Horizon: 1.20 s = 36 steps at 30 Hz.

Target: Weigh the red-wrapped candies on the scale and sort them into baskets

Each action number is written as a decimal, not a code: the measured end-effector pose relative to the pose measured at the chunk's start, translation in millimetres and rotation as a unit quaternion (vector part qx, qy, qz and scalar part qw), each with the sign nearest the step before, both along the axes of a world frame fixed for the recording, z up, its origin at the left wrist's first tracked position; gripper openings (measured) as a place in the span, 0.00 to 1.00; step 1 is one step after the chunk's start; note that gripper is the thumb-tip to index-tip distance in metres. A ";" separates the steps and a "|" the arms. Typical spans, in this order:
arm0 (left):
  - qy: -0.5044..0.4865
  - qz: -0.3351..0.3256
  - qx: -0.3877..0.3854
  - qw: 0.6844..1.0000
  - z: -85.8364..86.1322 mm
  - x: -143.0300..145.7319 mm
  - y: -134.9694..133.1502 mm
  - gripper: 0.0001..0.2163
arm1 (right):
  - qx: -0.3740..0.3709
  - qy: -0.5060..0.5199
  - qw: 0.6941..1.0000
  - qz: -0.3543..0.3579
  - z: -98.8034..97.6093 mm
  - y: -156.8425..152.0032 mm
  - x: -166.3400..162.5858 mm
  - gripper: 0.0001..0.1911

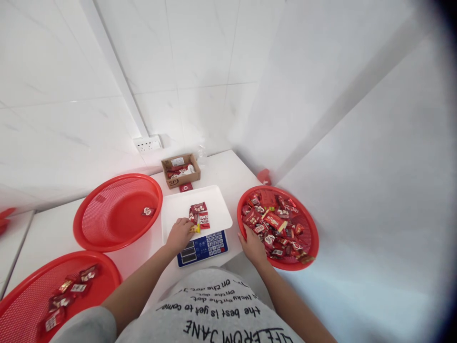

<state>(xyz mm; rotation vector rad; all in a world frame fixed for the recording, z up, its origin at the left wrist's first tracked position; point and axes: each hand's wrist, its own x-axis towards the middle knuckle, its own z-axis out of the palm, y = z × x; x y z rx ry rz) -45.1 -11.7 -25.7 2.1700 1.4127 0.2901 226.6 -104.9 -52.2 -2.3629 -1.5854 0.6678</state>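
Note:
My left hand point(180, 233) rests on the white pan point(178, 207) of a scale, its fingers closed on a small yellow-wrapped sweet point(195, 229). Next to it on the pan lie a few red sweet packets point(200, 214). The scale's blue keypad point(203, 247) faces me. My right hand point(254, 247) lies on the near rim of a red basket point(310, 238) that holds several red packets point(274, 224); its fingers reach in among them and are partly hidden.
A red basket point(107, 224) at left holds one packet point(147, 211). Another red basket point(21, 305) at the near left holds several packets. A small cardboard box point(180, 170) stands behind the scale, near a wall socket point(147, 143). White tiled walls enclose the corner.

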 end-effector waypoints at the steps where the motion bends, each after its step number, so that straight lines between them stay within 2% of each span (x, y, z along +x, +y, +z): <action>1: -0.017 0.015 -0.007 1.000 0.2 -0.9 0.2 0.07 | -0.001 0.001 1.000 0.000 0.1 -0.1 0.1 0.27; 6: -0.120 0.123 -0.041 0.984 5.1 -9.7 4.1 0.07 | -0.006 0.002 1.000 -0.001 2.3 0.1 -0.3 0.27; 8: -0.171 0.177 -0.077 0.966 8.7 -15.5 7.1 0.08 | -0.007 0.002 1.000 -0.001 3.1 0.3 -0.6 0.27; 10: -0.237 0.235 -0.125 0.934 12.5 -22.3 10.8 0.10 | -0.006 0.002 1.000 0.002 3.4 0.5 -0.7 0.27; 12: -0.321 0.299 -0.174 0.881 16.1 -29.7 15.5 0.10 | -0.004 0.003 1.000 0.005 3.2 0.5 -0.6 0.27; 16: -0.487 0.433 -0.259 0.713 23.0 -44.8 26.8 0.04 | -0.007 0.003 1.000 0.002 1.6 0.1 -0.3 0.28; 21: -0.556 0.524 -0.278 0.582 32.0 -60.7 38.2 0.09 | -0.008 0.004 1.000 0.002 1.3 0.0 -0.3 0.28; 23: -0.580 0.539 -0.279 0.544 35.5 -64.9 40.1 0.09 | -0.011 0.003 1.000 0.002 1.9 0.2 -0.5 0.28; 29: -0.597 0.542 -0.276 0.523 40.2 -70.7 42.0 0.07 | -0.015 -0.003 1.000 0.000 2.8 0.5 -0.7 0.28; 36: -0.599 0.538 -0.259 0.534 37.0 -65.4 42.3 0.06 | -0.014 -0.005 1.000 0.002 2.8 0.9 -0.4 0.28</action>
